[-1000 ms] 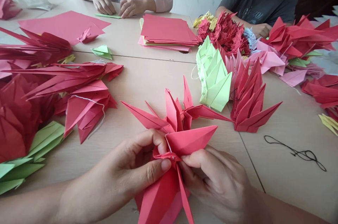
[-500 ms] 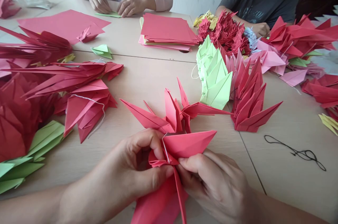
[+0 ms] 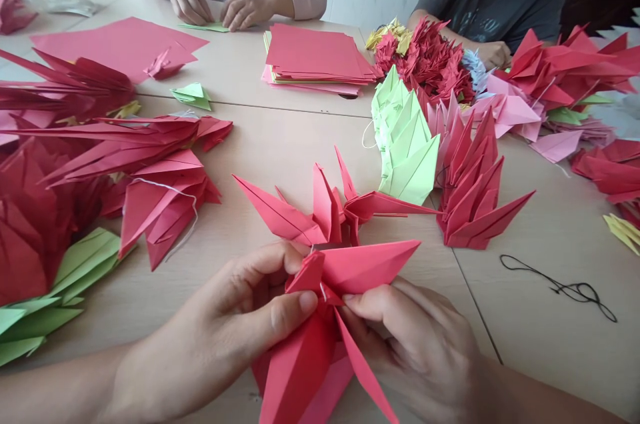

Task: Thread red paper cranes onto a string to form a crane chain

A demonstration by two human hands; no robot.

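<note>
Low in the middle of the view, both of my hands pinch a red folded-paper piece (image 3: 300, 351) with long pointed flaps. My left hand (image 3: 235, 324) grips its left side, thumb pressed on a fold near the centre. My right hand (image 3: 415, 337) pinches it at the right of the centre, under the wide upper flap. A short bit of white string (image 3: 323, 292) shows at the middle of the folds; the rest is hidden. Just beyond my fingers stands a spiky red folded-paper cluster (image 3: 325, 211).
Red folded pieces (image 3: 170, 197) with white string lie left, above green ones (image 3: 75, 277). Light-green (image 3: 407, 144) and red stacks (image 3: 470, 204) stand right, near a black cord (image 3: 560, 287). Farther back are a red paper pile (image 3: 320, 54) and two people, one with hands (image 3: 247, 11) on green paper.
A folded red flap now stands up beside my left thumb, covering most of the white string. The lower flaps have spread and swung right. My left thumb has shifted up and slightly left.
</note>
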